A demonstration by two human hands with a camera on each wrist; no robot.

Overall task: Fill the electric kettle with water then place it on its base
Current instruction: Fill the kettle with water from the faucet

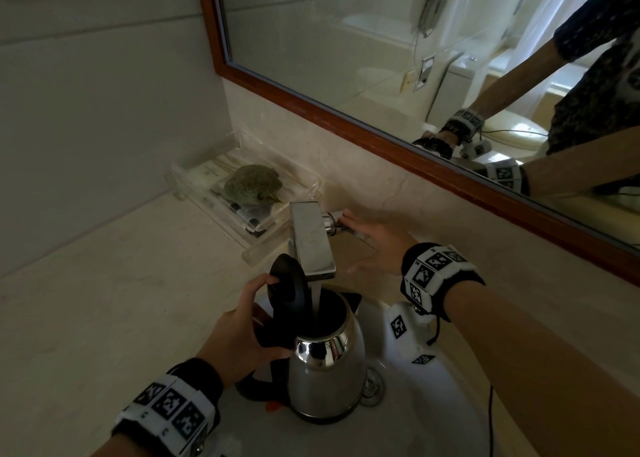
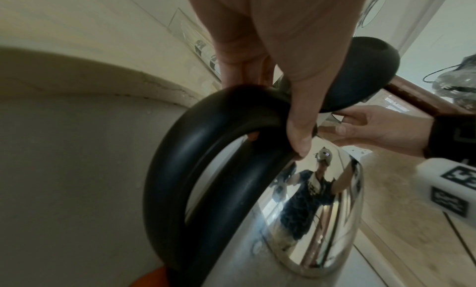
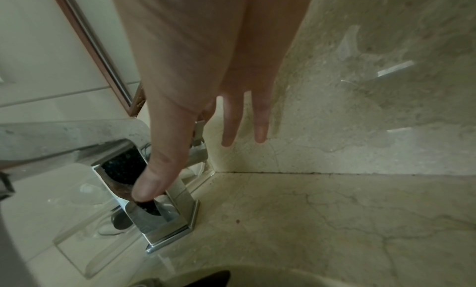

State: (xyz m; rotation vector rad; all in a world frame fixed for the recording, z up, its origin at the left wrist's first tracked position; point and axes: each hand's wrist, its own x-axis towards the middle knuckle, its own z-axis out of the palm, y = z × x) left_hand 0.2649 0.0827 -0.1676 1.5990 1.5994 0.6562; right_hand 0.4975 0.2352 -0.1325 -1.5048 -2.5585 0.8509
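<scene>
A steel electric kettle [image 1: 325, 377] stands in the white sink [image 1: 440, 415] with its black lid [image 1: 287, 283] tipped open. Water [image 1: 317, 300] runs from the square chrome faucet [image 1: 311, 241] into the kettle's mouth. My left hand [image 1: 249, 318] grips the black handle [image 2: 193, 159], its fingers curled round the top of the loop beside the shiny body [image 2: 309, 210]. My right hand [image 1: 367, 245] is behind the faucet with its fingers straight, the tips at the side lever [image 1: 332, 222]. In the right wrist view the thumb [image 3: 152, 181] lies in front of the faucet [image 3: 175, 216]. No kettle base is in view.
A clear acrylic tray [image 1: 304, 186] with a green cloth-like lump [image 1: 251, 182] and small packets stands left of the faucet against the wall. A wood-framed mirror [image 1: 346, 117] hangs above the marble backsplash. Beige counter [image 1: 121, 300] stretches left of the sink.
</scene>
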